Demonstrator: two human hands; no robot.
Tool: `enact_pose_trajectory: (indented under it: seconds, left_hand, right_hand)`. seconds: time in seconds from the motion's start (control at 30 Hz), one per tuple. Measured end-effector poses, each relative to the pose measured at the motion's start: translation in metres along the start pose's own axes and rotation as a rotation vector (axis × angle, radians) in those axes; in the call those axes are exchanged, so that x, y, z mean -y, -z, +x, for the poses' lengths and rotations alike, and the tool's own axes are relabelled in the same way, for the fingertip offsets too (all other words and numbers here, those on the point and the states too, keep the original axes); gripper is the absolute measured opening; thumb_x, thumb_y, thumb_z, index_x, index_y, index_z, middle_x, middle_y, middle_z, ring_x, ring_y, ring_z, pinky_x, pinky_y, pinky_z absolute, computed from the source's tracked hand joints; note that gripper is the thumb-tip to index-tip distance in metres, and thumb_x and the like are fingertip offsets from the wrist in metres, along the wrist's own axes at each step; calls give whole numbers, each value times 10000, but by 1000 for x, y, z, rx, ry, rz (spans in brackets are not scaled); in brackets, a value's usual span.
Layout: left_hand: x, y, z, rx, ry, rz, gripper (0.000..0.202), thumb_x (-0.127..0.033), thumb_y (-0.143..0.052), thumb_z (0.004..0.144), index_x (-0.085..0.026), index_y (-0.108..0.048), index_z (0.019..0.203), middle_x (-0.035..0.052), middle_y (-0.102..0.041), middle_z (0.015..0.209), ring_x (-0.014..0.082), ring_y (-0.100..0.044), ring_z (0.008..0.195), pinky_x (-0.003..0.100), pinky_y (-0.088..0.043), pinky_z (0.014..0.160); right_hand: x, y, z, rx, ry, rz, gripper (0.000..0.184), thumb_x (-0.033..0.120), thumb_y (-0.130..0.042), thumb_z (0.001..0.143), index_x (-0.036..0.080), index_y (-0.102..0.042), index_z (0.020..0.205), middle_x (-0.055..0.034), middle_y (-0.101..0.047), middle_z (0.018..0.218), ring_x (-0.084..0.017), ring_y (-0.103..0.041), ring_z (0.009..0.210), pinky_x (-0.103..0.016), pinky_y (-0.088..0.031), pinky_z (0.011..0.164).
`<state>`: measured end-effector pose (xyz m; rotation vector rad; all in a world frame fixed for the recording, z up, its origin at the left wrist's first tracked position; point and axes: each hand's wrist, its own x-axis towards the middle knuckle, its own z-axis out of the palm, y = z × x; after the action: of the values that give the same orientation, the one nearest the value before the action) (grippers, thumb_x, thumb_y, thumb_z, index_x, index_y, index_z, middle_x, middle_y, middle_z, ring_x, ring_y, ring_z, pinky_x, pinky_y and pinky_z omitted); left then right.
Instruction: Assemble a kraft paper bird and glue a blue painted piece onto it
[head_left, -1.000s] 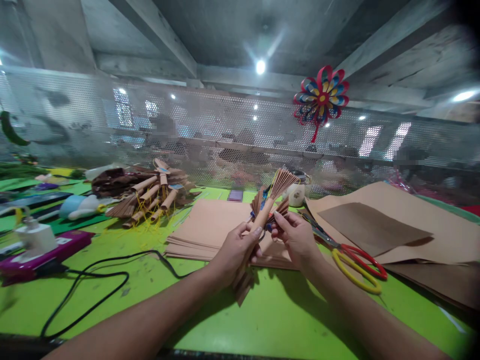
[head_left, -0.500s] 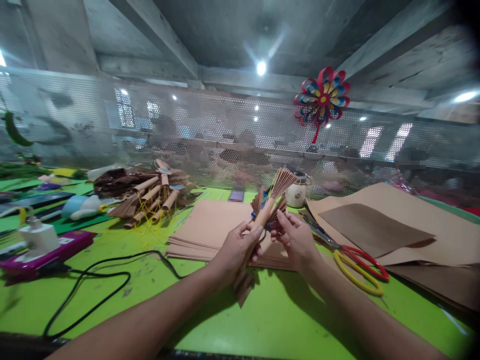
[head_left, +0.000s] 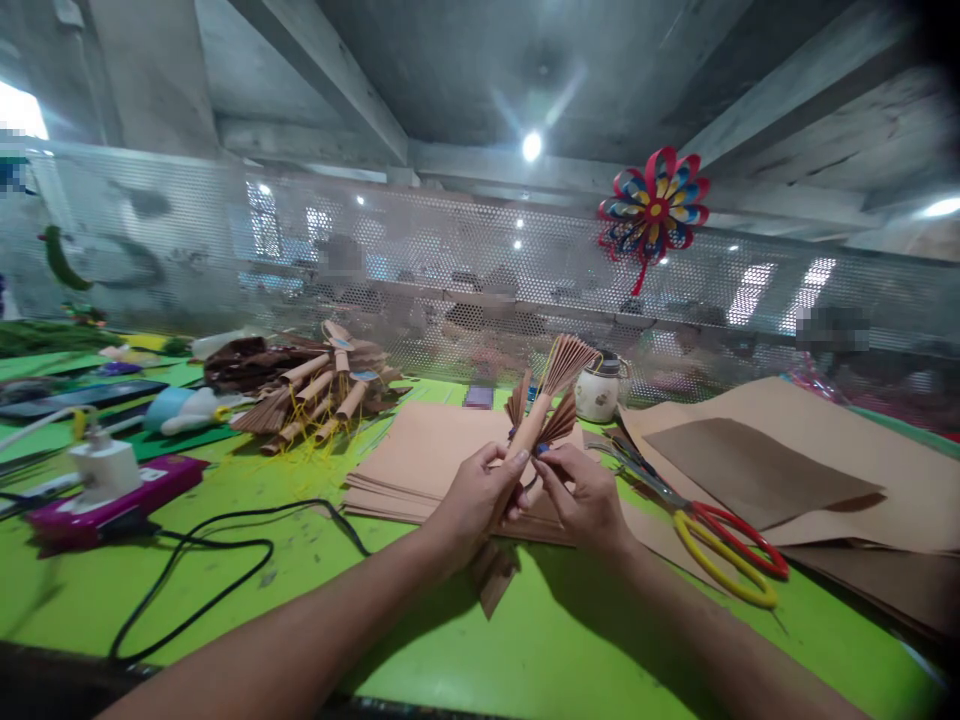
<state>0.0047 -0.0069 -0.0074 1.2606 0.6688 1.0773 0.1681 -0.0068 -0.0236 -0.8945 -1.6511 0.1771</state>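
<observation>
My left hand (head_left: 471,503) is closed around the rolled stem of a brown paper craft piece (head_left: 541,400) with pleated fans at its top and sides. Its lower pleated end (head_left: 495,575) sticks out under the hand. My right hand (head_left: 581,497) pinches the side fan just right of the stem, and something small and blue shows at the fingertips. Both hands hover above a stack of brown paper sheets (head_left: 420,455) on the green table (head_left: 585,640).
Red-and-yellow scissors (head_left: 720,545) lie to the right, beside large brown sheets (head_left: 795,470). A pile of finished paper pieces (head_left: 307,390) lies at the back left. A black cable (head_left: 217,560), a pink device (head_left: 112,495) and a small jar (head_left: 598,392) are also here. A mesh screen (head_left: 420,270) carries a paper pinwheel (head_left: 654,213).
The view has shifted slightly. My right hand has slid a little lower and closer to the stem; the left hand keeps its grip.
</observation>
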Motion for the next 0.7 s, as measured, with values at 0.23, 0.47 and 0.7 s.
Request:
enact_pose_trajectory:
  seconds: [0.23, 0.47, 0.7]
  left_hand:
    - [-2, -2, -1, -1, -29, 42, 404, -526, -699, 833, -189, -479, 869, -40, -581, 557, 59, -464, 432, 154, -343, 435]
    - [-4, -2, -1, 17, 0, 24, 429, -552, -707, 813, -194, -475, 864, -33, -583, 575, 60, -473, 443, 154, -359, 444]
    - [-4, 0, -3, 31, 19, 8, 448, -562, -719, 798, -191, -490, 900, -36, -582, 575, 60, -474, 433, 153, -358, 437]
  right_hand:
    - [-5, 7, 4, 31, 412, -361, 133, 141, -528, 968, 177, -644, 915, -80, -675, 776, -203, -638, 696, -316, -492, 651]
    - [-1, 7, 5, 49, 385, -305, 119, 148, -531, 965, 183, -634, 919, -53, -661, 745, -183, -626, 669, -290, -481, 627]
    - [5, 7, 5, 91, 185, -191, 143, 200, -564, 941, 158, -660, 844, -20, -606, 637, -152, -570, 561, -272, -451, 566]
